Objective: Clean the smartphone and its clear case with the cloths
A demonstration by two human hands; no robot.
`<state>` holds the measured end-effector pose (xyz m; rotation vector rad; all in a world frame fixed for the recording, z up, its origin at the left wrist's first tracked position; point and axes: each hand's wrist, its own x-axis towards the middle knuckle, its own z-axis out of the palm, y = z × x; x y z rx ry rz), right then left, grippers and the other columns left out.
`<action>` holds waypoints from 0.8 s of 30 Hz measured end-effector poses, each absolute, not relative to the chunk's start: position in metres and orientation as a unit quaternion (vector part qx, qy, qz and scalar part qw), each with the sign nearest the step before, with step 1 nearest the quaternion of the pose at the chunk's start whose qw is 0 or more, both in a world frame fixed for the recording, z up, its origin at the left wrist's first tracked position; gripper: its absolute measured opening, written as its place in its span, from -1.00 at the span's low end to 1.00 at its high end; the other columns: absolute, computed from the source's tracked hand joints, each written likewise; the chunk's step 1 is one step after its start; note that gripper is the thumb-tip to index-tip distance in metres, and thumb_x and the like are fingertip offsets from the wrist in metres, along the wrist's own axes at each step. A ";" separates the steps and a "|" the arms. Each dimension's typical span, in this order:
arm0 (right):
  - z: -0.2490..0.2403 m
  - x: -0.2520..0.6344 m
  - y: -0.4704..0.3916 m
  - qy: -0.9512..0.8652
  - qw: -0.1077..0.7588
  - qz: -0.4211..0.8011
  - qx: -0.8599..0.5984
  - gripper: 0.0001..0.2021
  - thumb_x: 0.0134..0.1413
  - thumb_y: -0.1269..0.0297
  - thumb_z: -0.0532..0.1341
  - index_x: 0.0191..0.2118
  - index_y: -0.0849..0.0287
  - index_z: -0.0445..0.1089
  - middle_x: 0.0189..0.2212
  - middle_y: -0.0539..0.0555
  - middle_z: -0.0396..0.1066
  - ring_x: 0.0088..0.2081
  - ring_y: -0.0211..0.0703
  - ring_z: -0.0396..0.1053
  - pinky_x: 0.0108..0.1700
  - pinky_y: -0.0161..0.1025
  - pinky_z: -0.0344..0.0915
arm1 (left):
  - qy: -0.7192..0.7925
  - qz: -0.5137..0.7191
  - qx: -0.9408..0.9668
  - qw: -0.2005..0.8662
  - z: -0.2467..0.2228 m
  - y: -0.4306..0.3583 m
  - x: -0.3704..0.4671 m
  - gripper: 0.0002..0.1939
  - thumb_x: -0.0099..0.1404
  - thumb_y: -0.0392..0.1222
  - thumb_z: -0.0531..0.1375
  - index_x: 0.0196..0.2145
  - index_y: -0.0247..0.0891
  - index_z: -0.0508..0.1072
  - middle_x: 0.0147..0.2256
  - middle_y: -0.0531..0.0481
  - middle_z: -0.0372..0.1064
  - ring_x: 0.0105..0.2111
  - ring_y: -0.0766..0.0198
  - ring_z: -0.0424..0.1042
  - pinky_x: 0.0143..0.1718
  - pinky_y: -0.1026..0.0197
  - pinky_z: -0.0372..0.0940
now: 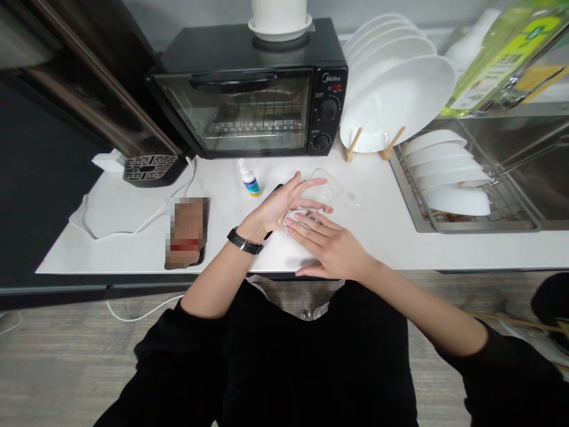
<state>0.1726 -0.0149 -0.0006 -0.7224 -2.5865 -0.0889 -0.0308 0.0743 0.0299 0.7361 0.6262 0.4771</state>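
My left hand (296, 193) is turned palm up over the counter, its fingers stretched out and spread. A crumpled white tissue (302, 216) lies against the heel of its palm. My right hand (326, 243) presses the tissue there with its fingers, thumb held apart. Partly hidden beneath my left hand is a dark, flat object (269, 235), perhaps a phone. Just beyond my fingers a clear, thin case (323, 185) rests on the counter. Left of my hands stands a small white spray bottle (250, 180) with a blue and yellow label.
On the white counter (226, 231), a phone with a blurred screen (186, 231) lies at left near a white cable (128, 233). A black toaster oven (249, 112) stands behind. To its right are racked white plates (391, 107) and a sink with bowls (457, 200).
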 end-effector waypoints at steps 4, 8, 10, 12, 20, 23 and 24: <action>0.004 0.194 0.000 -0.922 0.237 -0.074 -0.298 -0.34 0.62 -0.08 0.11 0.58 0.21 0.20 0.44 0.26 0.41 0.45 0.15 0.43 0.58 0.34 0.15 | 0.323 0.212 0.368 0.846 0.033 0.071 -0.027 -0.19 0.63 0.38 -0.13 0.58 -0.13 0.18 -0.19 -0.15 0.65 -0.40 0.12 0.61 -0.28 0.11 0.51; 0.007 0.201 0.023 -0.901 0.246 -0.079 -0.349 -0.22 0.57 -0.19 0.11 0.58 0.32 0.18 0.48 0.38 0.33 0.50 0.34 0.34 0.54 0.44 0.18 | 0.341 0.223 0.373 0.834 0.037 0.070 -0.024 -0.19 0.65 0.34 -0.19 0.62 -0.15 0.07 -0.07 -0.23 0.66 -0.26 0.01 0.69 -0.23 0.03 0.57; 0.005 0.191 0.027 -0.920 0.240 -0.074 -0.300 -0.16 0.52 -0.26 0.14 0.56 0.37 0.21 0.49 0.40 0.32 0.52 0.33 0.31 0.55 0.37 0.21 | 0.335 0.260 0.368 0.827 0.040 0.075 -0.025 -0.24 0.67 0.29 -0.17 0.60 -0.14 0.12 -0.03 -0.22 0.67 -0.30 0.09 0.68 -0.28 0.13 0.55; 0.005 0.183 0.032 -0.940 0.241 -0.081 -0.226 -0.18 0.53 -0.25 0.15 0.53 0.37 0.27 0.46 0.36 0.37 0.51 0.24 0.33 0.56 0.26 0.25 | 0.331 0.284 0.359 0.825 0.043 0.081 -0.027 -0.25 0.67 0.29 -0.18 0.60 -0.10 0.16 -0.03 -0.19 0.68 -0.34 0.15 0.66 -0.35 0.22 0.50; 0.009 0.198 0.060 -0.940 0.265 -0.109 -0.183 -0.37 0.57 -0.10 0.18 0.49 0.22 0.36 0.37 0.22 0.53 0.45 0.14 0.43 0.55 0.25 0.26 | 0.311 0.266 0.354 0.841 0.042 0.090 -0.027 -0.31 0.69 0.23 -0.07 0.56 -0.16 0.24 -0.33 0.00 0.60 -0.50 0.25 0.55 -0.38 0.23 0.53; 0.005 0.194 0.049 -0.954 0.249 -0.105 -0.130 -0.23 0.52 -0.23 0.19 0.47 0.37 0.37 0.39 0.32 0.48 0.46 0.19 0.41 0.53 0.19 0.31 | 0.296 0.233 0.370 0.849 0.039 0.088 -0.030 -0.29 0.68 0.25 -0.10 0.59 -0.10 0.19 -0.33 -0.03 0.62 -0.51 0.24 0.54 -0.50 0.29 0.41; 0.006 0.195 0.047 -0.959 0.242 -0.102 -0.109 -0.25 0.53 -0.22 0.18 0.46 0.37 0.37 0.39 0.31 0.49 0.44 0.16 0.44 0.53 0.17 0.31 | 0.290 0.227 0.374 0.851 0.037 0.087 -0.030 -0.29 0.68 0.25 -0.10 0.60 -0.08 0.17 -0.33 -0.03 0.62 -0.50 0.22 0.56 -0.49 0.29 0.40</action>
